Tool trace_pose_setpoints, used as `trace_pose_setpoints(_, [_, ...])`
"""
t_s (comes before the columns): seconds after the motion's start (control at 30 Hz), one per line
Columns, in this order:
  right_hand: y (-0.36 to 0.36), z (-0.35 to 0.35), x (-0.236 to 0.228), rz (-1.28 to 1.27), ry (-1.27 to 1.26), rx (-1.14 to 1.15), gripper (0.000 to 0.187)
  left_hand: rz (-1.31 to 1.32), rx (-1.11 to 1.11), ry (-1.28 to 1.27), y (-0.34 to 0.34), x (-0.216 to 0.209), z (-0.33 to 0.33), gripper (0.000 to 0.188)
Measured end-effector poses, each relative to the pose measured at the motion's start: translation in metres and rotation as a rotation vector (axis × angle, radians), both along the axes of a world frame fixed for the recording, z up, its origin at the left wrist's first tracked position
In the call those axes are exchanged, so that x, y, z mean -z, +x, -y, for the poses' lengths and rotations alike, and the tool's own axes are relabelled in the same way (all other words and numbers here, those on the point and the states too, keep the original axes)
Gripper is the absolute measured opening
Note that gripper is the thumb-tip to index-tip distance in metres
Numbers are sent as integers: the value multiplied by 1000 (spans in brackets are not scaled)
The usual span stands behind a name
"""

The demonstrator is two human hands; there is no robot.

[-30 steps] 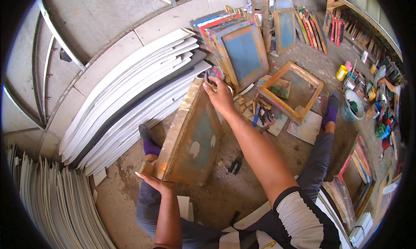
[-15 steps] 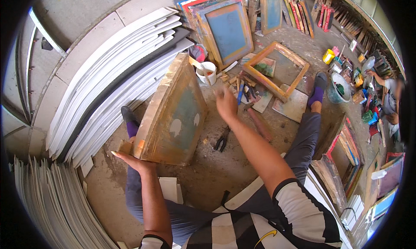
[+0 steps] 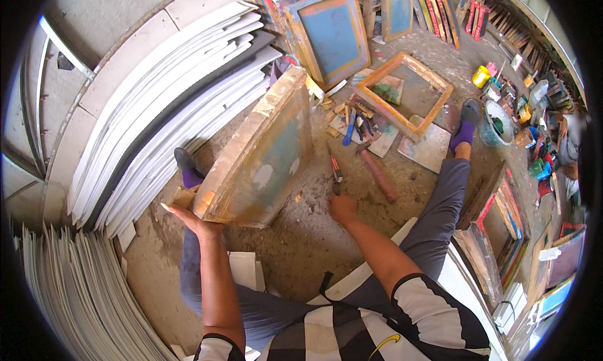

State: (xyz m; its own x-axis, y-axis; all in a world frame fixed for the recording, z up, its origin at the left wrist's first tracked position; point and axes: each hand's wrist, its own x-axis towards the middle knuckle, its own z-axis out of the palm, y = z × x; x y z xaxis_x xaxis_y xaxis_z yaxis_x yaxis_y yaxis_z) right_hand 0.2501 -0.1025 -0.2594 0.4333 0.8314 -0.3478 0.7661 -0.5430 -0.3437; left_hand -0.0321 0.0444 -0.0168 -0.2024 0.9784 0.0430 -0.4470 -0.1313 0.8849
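My left hand (image 3: 191,211) supports the lower left corner of a deep wooden frame (image 3: 242,157) with a stained blue-grey panel, thumb out to the side. The frame stands tilted over my left leg. Low over the floor, my right hand (image 3: 343,209) is closed around dark pliers (image 3: 337,187); only their jaw end shows past the fingers. Just beyond lies a red-and-black-handled tool with a thin blade (image 3: 336,168). To its right rests a hammer (image 3: 379,177) with a reddish handle. Blue-handled pliers (image 3: 350,130) lie farther off beside wood scraps (image 3: 336,119).
An open wooden frame (image 3: 434,114) lies ahead, with framed panels (image 3: 333,37) leaning behind it. White sheets (image 3: 151,103) are stacked at left. Paint containers, including a bucket (image 3: 495,125), stand at right near another person (image 3: 570,135). More frames (image 3: 502,229) lean beside my right leg.
My right hand has come back toward me and closed on the dark pliers that lay on the floor. The frame in my left hand has shifted slightly right and up.
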Motion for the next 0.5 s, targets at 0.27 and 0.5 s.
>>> trace_pose_setpoints(0.27, [48, -22, -98, -126, 910, 254, 50, 131, 298, -11, -21, -5, -28, 104])
trace_pose_setpoints(0.5, [42, -64, -255, -201, 1526, 176, 61, -23, 349, 97, -38, -2, -60, 89])
